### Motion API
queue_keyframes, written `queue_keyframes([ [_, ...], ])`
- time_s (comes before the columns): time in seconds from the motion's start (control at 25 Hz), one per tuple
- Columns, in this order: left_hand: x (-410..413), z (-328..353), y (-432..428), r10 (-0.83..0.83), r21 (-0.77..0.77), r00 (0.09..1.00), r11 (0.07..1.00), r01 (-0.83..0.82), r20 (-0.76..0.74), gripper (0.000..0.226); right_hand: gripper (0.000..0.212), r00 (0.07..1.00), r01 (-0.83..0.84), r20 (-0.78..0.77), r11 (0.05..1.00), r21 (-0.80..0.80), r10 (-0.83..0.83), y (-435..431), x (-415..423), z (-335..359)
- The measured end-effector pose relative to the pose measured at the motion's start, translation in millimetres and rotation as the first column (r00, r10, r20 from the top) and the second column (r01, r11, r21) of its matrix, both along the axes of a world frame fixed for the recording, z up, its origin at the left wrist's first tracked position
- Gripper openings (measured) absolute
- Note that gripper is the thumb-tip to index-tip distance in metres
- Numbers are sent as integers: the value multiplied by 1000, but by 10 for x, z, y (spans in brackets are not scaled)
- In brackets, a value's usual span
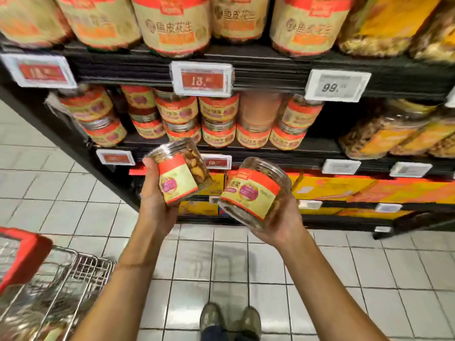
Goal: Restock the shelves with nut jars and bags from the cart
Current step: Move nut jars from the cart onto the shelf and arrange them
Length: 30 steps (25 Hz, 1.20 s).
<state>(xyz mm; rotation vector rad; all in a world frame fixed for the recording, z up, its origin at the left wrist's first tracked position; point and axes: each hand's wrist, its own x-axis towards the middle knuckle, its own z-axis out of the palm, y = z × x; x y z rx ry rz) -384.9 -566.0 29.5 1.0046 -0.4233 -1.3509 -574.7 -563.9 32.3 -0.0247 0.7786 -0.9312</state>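
My left hand (154, 200) grips a clear nut jar (178, 172) with an orange and cream label, tilted with its lid end up and away. My right hand (283, 222) cradles a second, wider nut jar (253, 193) of the same label, lying tilted in the palm with fingers curled round it. Both jars hang in front of the middle shelf (320, 146), where matching jars (219, 124) stand stacked two high. A gap shows on that shelf to the right of the stacked jars.
The wire cart (64, 286) with a red handle stands at lower left, packets inside it. The top shelf carries large jars (172, 23), yellow-labelled jars (394, 134) sit at right, price tags (202, 78) line the shelf edges. White tiled floor and my shoes (229, 321) are below.
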Motion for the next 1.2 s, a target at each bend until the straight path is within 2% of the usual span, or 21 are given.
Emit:
queue_keyframes([
  [0.08, 151, -84, -103, 131, -10, 985, 991, -130, 110, 55, 34, 999, -12, -41, 1000, 20, 13, -108, 149, -31],
  [0.24, 523, -140, -416, 328, -60, 919, 944, -323, 219, 39, 41, 998, -38, -50, 999, 17, 39, -351, 520, -124],
  [0.32, 746, -262, -561, 357, -112, 885, 934, -339, 298, 31, 29, 999, -42, -28, 999, 23, 43, -414, 754, -211],
  [0.36, 854, -348, -622, 363, -141, 873, 932, -335, 327, 33, 24, 1000, -20, -16, 999, 31, 20, -426, 873, -254],
  [0.48, 1071, -575, -772, 380, -260, 815, 921, -290, 437, 56, 43, 997, 19, 71, 999, 39, -22, -357, 1116, -587],
  [0.6, 1148, -676, -861, 432, -400, 705, 888, -225, 562, 47, 62, 994, 1, 108, 1000, -3, -1, -176, 1258, -807],
  [0.72, 1204, -775, -963, 427, -463, 648, 877, -127, 631, 66, 64, 994, 38, 104, 999, 7, -38, -82, 1374, -996],
  [0.84, 1190, -866, -1056, 435, -462, 610, 878, -125, 662, 83, 75, 992, 47, 115, 998, 52, -53, -29, 1384, -1119],
  [1.04, 1070, -916, -1230, 437, -410, 521, 895, -173, 733, 94, 80, 998, 14, 53, 997, 82, -19, -15, 1354, -1225],
  [1.2, 1101, -886, -1259, 371, -349, 445, 927, -135, 815, 100, 61, 1000, -19, 27, 991, 131, 16, -29, 1285, -1296],
])
